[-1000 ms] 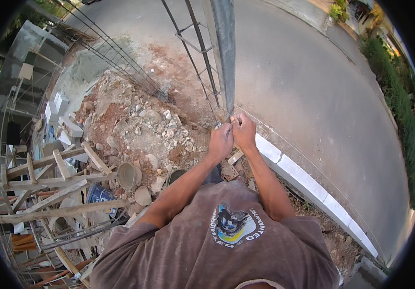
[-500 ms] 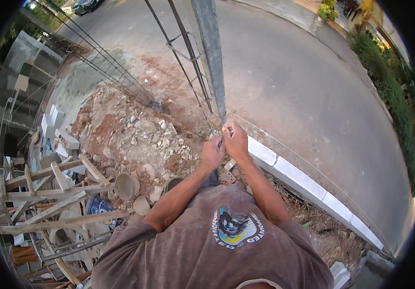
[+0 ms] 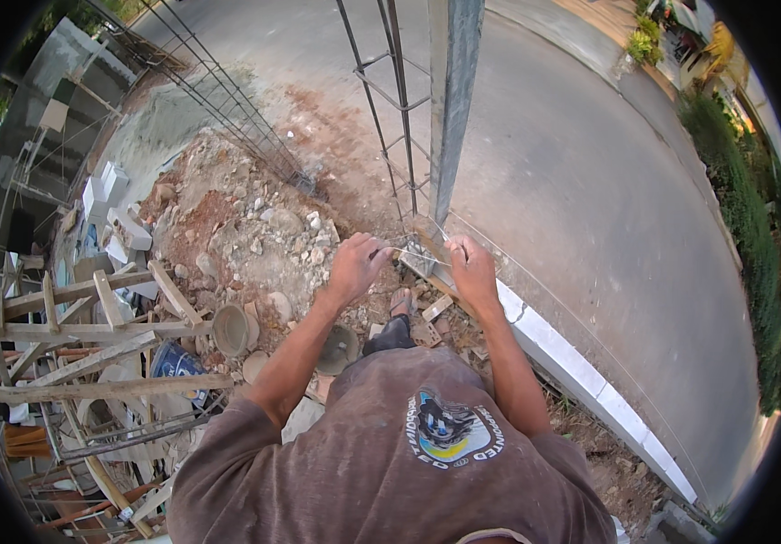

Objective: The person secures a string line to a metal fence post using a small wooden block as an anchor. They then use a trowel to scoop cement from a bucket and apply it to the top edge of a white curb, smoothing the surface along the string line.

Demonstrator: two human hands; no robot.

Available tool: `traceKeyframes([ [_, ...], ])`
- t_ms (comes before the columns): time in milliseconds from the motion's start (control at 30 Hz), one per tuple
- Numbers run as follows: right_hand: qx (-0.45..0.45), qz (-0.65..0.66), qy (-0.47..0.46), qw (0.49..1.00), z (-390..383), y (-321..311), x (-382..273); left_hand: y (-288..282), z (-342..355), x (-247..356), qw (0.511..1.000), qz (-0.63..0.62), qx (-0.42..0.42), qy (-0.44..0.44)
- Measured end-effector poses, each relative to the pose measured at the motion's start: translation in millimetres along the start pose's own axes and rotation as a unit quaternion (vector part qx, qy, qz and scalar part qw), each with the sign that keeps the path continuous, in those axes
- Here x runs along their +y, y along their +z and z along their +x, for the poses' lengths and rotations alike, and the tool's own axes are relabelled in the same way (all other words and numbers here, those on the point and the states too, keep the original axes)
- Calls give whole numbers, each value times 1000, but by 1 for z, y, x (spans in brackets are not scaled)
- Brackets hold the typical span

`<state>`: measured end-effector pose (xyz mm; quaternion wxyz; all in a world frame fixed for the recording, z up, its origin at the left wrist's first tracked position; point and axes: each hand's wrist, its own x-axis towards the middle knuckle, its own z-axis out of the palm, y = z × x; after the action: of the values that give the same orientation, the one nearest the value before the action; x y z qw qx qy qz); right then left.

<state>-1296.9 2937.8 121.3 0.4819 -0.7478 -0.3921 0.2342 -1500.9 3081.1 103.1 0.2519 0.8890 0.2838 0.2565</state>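
A thin pale string (image 3: pixel 421 257) stretches between my two hands, beside the foot of a tall grey post (image 3: pixel 455 100). My left hand (image 3: pixel 356 268) is to the left of the post, with fingers and thumb drawn together at the string's end. My right hand (image 3: pixel 473 274) pinches the string just right of the post's base. A steel rebar cage (image 3: pixel 401 109) rises upright next to the post. Below the string lies the grey end block (image 3: pixel 418 262) of a low wall. What lies inside my fingers is too small to make out fully.
A row of white blocks (image 3: pixel 581 376) runs off to the lower right, with a taut line beside it along the road (image 3: pixel 590 181). Rubble (image 3: pixel 236 208) is heaped on the left. Timber frames (image 3: pixel 91 331), a blue bucket (image 3: pixel 175 364) and another rebar cage (image 3: pixel 241 113) stand there too.
My hands were together at the post's base; now they are apart, the left one moved leftward, with string showing between them. The whole view has shifted a little.
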Motion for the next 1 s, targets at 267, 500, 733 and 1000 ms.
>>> traceKeyframes([
  [267, -80, -22, 18, 996, 25, -40, -1, -38, 18, 19, 987, -128, -37, -89],
  [500, -167, 225, 265, 923, 64, -86, -22, -30, 42, 19, 981, -145, -97, -79],
  [733, -144, 360, 279, 878, 115, -69, -25, -4, 92, 27, 942, -320, -80, -63],
  [1000, -137, 325, 246, 903, 143, -48, -40, 9, 142, 61, 822, -444, -267, -235],
])
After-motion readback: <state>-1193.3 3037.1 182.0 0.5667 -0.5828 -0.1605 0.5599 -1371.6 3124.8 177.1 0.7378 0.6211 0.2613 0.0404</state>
